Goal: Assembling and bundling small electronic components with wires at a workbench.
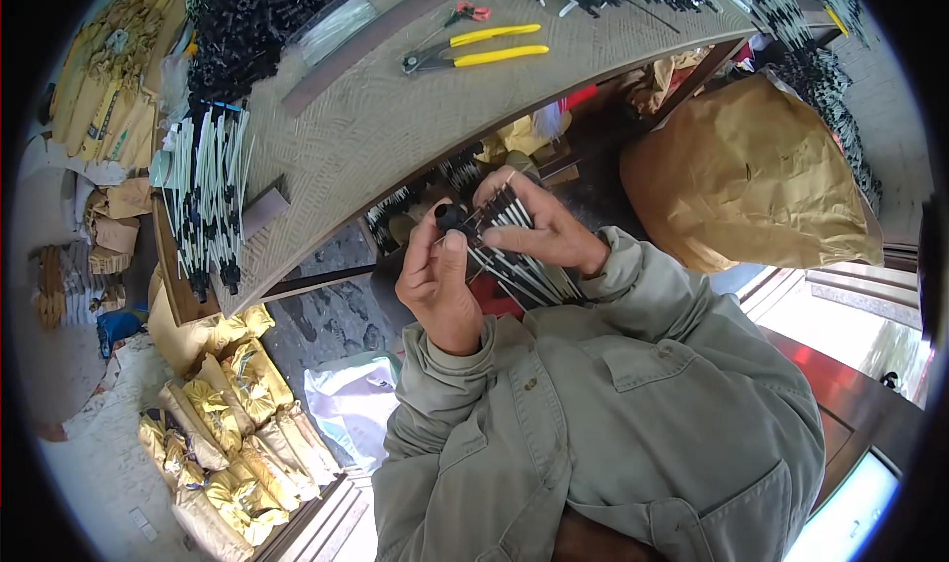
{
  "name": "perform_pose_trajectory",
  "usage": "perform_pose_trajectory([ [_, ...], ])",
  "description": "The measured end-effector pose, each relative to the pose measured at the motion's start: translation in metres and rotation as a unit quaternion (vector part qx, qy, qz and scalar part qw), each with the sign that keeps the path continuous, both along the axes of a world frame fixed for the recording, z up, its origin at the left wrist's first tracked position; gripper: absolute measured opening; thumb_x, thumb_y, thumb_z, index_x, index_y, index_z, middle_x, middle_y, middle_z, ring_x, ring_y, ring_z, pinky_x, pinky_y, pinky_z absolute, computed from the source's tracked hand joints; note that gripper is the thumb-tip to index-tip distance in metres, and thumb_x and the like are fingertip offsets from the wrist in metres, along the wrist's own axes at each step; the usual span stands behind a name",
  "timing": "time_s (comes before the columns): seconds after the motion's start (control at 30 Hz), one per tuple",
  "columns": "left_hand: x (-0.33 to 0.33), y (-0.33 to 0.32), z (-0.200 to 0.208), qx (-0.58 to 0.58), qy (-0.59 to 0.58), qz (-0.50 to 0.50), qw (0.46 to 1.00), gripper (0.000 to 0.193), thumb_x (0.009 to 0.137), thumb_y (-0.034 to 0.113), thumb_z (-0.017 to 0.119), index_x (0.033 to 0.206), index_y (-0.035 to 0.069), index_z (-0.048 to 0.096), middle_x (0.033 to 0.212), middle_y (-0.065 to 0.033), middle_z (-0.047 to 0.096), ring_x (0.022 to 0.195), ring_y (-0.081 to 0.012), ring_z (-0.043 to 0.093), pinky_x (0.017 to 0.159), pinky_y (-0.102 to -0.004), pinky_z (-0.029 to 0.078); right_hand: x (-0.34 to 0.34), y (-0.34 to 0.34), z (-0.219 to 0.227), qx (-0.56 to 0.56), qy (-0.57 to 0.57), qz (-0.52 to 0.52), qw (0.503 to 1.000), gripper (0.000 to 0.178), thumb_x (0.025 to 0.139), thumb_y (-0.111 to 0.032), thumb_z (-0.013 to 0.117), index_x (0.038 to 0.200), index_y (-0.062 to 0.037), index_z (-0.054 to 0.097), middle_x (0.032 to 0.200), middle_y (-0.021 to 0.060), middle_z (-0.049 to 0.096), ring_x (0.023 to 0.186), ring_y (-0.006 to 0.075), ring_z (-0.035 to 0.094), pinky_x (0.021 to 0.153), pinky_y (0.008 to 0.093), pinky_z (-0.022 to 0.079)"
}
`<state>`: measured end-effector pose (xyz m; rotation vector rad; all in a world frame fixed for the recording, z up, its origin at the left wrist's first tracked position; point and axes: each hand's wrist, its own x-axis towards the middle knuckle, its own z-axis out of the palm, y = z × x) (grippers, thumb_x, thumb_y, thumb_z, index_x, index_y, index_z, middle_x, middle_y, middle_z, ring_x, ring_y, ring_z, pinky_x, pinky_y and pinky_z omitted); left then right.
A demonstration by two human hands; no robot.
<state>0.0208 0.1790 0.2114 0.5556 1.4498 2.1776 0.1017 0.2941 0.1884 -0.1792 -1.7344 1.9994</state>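
My left hand is closed, with its thumb and fingers pinching a small round black part. Close beside it, my right hand grips a bundle of thin black-and-white rods. The rods fan out from under its fingers toward my shirt, and some tips show above the thumb. Both hands are in front of my chest, just off the table's near edge. Whether a rod enters the black part is too small to tell.
On the table lie yellow-handled cutters, red-handled scissors, a dark flat strip and a heap of black parts. Rods lie at its left end. A brown paper sack stands right; wrapped packages sit lower left.
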Motion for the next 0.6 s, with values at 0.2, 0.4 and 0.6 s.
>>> perform_pose_trajectory([
  [0.2, -0.007, -0.004, -0.005, 0.011, -0.018, -0.025, 0.999, 0.031, 0.086, 0.006, 0.054, 0.114, -0.009, 0.052, 0.103, -0.0151, 0.06, 0.094, -0.0164, 0.057, 0.086, -0.0259, 0.042, 0.002, -0.001, 0.012, -0.035, -0.031, 0.015, 0.999, 0.022, 0.083, -0.012, 0.061, 0.098, -0.0032, 0.048, 0.084, -0.0001, 0.05, 0.08, 0.0072, 0.047, 0.07, 0.0228, 0.039],
  [0.4, -0.016, -0.012, -0.006, 0.01, -0.029, -0.085, 0.996, 0.033, 0.088, 0.008, 0.052, 0.115, -0.01, 0.05, 0.104, -0.0159, 0.06, 0.096, -0.0194, 0.057, 0.089, -0.0299, 0.041, 0.004, 0.001, 0.008, -0.095, -0.054, 0.058, 0.992, 0.018, 0.082, -0.012, 0.064, 0.093, -0.0013, 0.056, 0.075, -0.0014, 0.057, 0.07, 0.0035, 0.049, 0.062, 0.0221, 0.041],
  [0.6, -0.025, -0.022, -0.007, 0.023, -0.046, -0.174, 0.983, 0.038, 0.085, 0.014, 0.057, 0.114, -0.01, 0.05, 0.105, -0.0156, 0.058, 0.097, -0.0208, 0.055, 0.091, -0.0324, 0.04, 0.004, -0.001, -0.004, -0.125, -0.011, 0.119, 0.985, 0.022, 0.083, -0.017, 0.062, 0.099, -0.0027, 0.054, 0.082, -0.0009, 0.054, 0.078, 0.0041, 0.048, 0.067, 0.0212, 0.039],
])
